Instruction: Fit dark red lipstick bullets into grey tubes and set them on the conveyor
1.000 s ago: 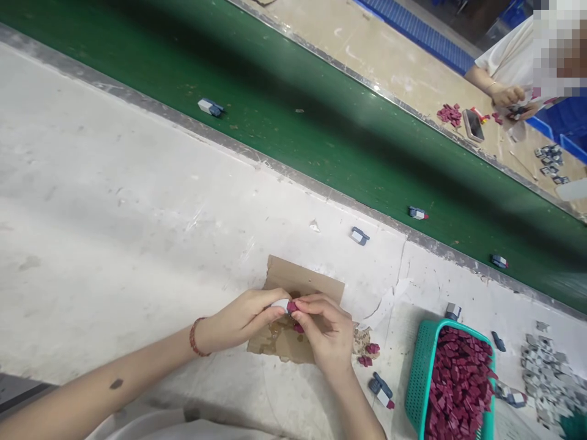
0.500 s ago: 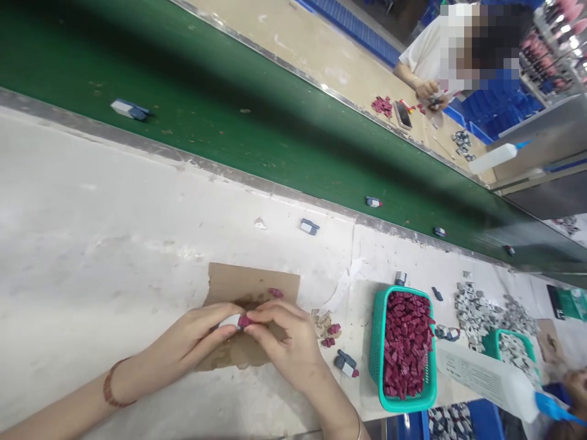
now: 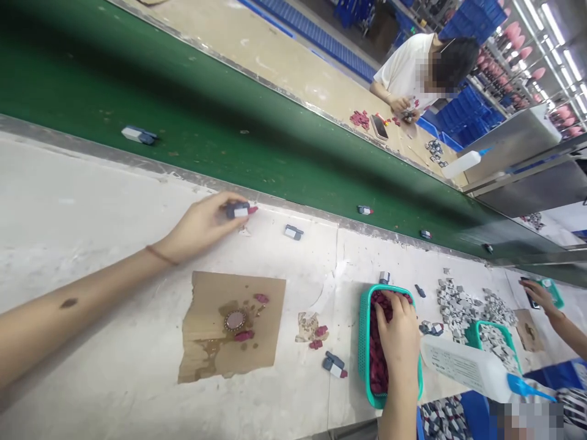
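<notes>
My left hand [image 3: 208,223] pinches a small dark-blue and white plastic toy part [image 3: 239,211] with a maroon tip, at the near edge of the green conveyor belt [image 3: 275,165]. My right hand [image 3: 398,333] reaches into a green basket [image 3: 364,342] of maroon plastic pieces [image 3: 378,360]. Its fingers are bent and apart, touching the top pieces, with nothing visibly gripped. On the table lies a stained cardboard sheet [image 3: 192,330] bearing a round cap-like dish [image 3: 235,320] and two maroon pieces [image 3: 244,335].
A blue-grey and white part [image 3: 293,232] lies near the belt, another [image 3: 334,365] beside the basket. A white bottle [image 3: 468,366] with a blue nozzle leans right of the basket. Grey pieces [image 3: 458,305] are heaped beyond. A person [image 3: 408,67] works across the belt; another person's hand [image 3: 541,296] shows at right.
My hands have parted from over the cardboard. The left carried the assembled part up to the belt edge; the right let go of it and moved right into the basket.
</notes>
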`<state>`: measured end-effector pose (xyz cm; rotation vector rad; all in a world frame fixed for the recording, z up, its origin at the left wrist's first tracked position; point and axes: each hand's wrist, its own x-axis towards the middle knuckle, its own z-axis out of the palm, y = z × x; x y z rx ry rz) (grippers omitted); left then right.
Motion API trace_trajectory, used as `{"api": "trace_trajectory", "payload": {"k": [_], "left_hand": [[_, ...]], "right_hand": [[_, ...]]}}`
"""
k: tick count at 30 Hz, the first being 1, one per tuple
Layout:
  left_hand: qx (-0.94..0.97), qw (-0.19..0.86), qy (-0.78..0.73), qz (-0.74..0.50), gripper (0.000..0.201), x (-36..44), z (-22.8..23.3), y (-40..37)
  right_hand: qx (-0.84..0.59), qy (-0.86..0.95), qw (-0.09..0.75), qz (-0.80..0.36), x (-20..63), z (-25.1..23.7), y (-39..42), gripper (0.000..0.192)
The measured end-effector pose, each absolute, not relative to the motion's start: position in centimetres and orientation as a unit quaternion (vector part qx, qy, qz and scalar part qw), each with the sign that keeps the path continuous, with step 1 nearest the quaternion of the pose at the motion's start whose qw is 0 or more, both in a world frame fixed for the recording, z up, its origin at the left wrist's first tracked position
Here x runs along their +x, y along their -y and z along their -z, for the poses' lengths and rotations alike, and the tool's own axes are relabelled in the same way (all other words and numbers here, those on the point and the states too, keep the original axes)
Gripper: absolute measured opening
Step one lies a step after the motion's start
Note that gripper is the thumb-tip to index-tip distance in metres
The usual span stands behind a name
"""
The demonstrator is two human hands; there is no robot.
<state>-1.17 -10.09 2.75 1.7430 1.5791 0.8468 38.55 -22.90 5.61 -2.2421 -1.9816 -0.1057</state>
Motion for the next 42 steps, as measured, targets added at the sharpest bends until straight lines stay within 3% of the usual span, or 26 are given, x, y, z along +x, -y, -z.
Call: {"api": "trace_trajectory", "payload": {"k": [6,12,17,22,29,33,38,42], "left_hand": [[0.692,0.222,-0.616,-0.303,0.043,-0.5,-0.3,3.3],[0.745,0.125,-0.593,-0.278,0.045,-2.8,0.4,2.8],[0.664,0.054,-0.703,-0.248,0.048,-8.0,-0.7,2.8],[0.658,0.122,-0.720,-0.185,0.039,-10.5,-2.1,3.2],[0.621,0.190,-0.723,-0.236,0.027,-8.0,-3.6,4.8],[0.575,0.261,-0.725,-0.276,0.033,-6.3,-3.8,6.8],[0.493,0.404,-0.651,-0.413,0.029,-5.1,-4.3,10.1],[0.433,0.499,-0.631,-0.407,0.042,-4.8,-4.7,12.3]], "right_hand": [[-0.737,0.670,0.067,0.057,37.8,-5.7,23.0,0.032],[-0.732,0.669,0.115,0.065,37.7,-5.2,22.8,0.037],[-0.738,0.657,0.151,0.029,38.5,-4.5,22.5,0.038],[-0.744,0.647,0.164,-0.020,38.6,-4.6,22.7,0.032],[-0.727,0.678,0.104,-0.024,37.2,-5.7,23.1,0.028],[-0.727,0.677,0.116,-0.020,37.2,-5.4,22.8,0.027],[-0.729,0.667,0.144,-0.060,37.2,-5.3,22.4,0.024],[-0.739,0.642,0.174,-0.107,36.8,-6.0,22.1,0.020]]}}
